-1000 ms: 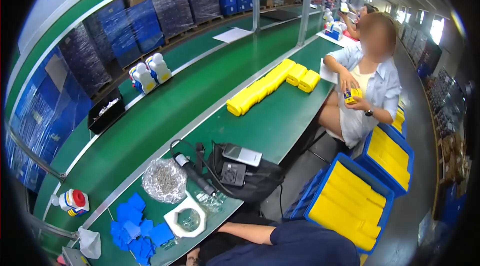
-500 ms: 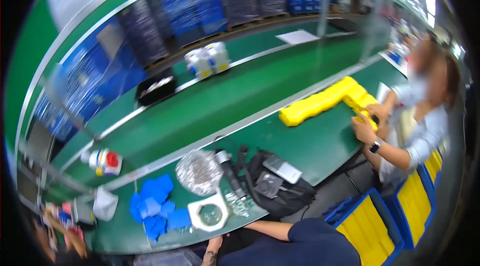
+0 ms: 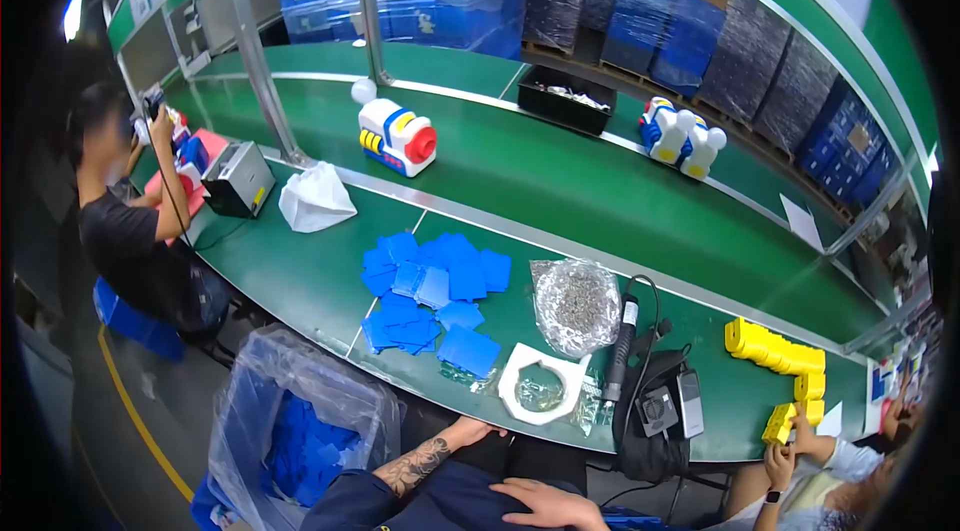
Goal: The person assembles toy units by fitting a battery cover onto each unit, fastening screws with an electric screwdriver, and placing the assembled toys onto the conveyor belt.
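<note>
My left hand (image 3: 472, 432) rests at the table's front edge near my lap, below the white octagonal frame (image 3: 542, 384); its fingers are partly hidden. On my lap lies my right hand (image 3: 548, 505), fingers spread and holding nothing. Blue plates (image 3: 440, 281) are heaped on the green table (image 3: 300, 276), left of the white frame. Behind the frame sits a clear bag of small metal parts (image 3: 577, 306). An electric screwdriver (image 3: 621, 346) lies to the right, beside a black bag (image 3: 655, 441) carrying a grey device (image 3: 690, 403).
A co-worker (image 3: 135, 221) sits at the left, another (image 3: 830, 481) at the right, handling yellow parts (image 3: 775, 346). A lined bin (image 3: 300, 421) of blue plates stands front left. Toys (image 3: 398, 138) and a black tray (image 3: 567, 101) are across the table.
The view has swung left, bringing the left co-worker and the blue-plate bin into sight. My right hand now shows on my lap. The right co-worker has a yellow part down near the table.
</note>
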`<control>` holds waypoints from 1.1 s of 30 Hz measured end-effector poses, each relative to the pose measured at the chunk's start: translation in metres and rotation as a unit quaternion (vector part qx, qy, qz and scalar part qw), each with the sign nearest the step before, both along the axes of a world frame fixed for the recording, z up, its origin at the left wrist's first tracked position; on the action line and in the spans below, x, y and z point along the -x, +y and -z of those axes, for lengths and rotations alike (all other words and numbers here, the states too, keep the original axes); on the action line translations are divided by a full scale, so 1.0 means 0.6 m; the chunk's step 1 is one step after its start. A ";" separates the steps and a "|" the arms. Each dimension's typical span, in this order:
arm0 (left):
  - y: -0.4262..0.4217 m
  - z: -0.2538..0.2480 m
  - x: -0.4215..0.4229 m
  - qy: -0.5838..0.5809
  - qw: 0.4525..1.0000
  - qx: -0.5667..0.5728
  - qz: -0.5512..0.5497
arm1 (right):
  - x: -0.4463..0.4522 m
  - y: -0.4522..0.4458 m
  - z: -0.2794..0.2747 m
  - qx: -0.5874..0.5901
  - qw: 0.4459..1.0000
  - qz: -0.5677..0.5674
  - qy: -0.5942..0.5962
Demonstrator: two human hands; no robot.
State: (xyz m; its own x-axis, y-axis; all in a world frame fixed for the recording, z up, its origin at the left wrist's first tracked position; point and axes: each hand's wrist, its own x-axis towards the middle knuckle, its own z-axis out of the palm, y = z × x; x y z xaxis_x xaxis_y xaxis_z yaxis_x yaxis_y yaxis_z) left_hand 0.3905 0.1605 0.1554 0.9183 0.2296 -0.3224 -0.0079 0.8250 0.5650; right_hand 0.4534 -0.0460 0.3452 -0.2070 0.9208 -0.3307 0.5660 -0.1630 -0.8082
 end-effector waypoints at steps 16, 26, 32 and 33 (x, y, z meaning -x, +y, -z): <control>0.195 0.004 -0.033 0.031 0.966 -0.253 0.047 | -0.381 0.793 -0.189 -0.334 0.889 0.212 -0.229; 0.250 -0.004 -0.042 0.069 0.880 -0.451 0.133 | -0.408 0.970 -0.094 -0.228 0.868 0.353 -0.265; 0.122 -0.022 -0.022 0.049 0.819 -0.526 0.224 | -0.394 0.858 -0.088 -0.269 0.841 0.401 -0.245; 0.098 -0.027 -0.017 0.046 0.809 -0.535 0.237 | -0.390 0.829 -0.094 -0.275 0.845 0.394 -0.235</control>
State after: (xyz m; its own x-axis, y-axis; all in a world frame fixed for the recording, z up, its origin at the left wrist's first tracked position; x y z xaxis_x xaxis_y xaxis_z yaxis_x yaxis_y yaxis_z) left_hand 0.4007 0.2196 0.1713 0.9685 0.0514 -0.2437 0.2488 -0.2396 0.9385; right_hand 0.6873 0.4515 0.4016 0.5768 0.7527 0.3174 0.7368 -0.3115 -0.6001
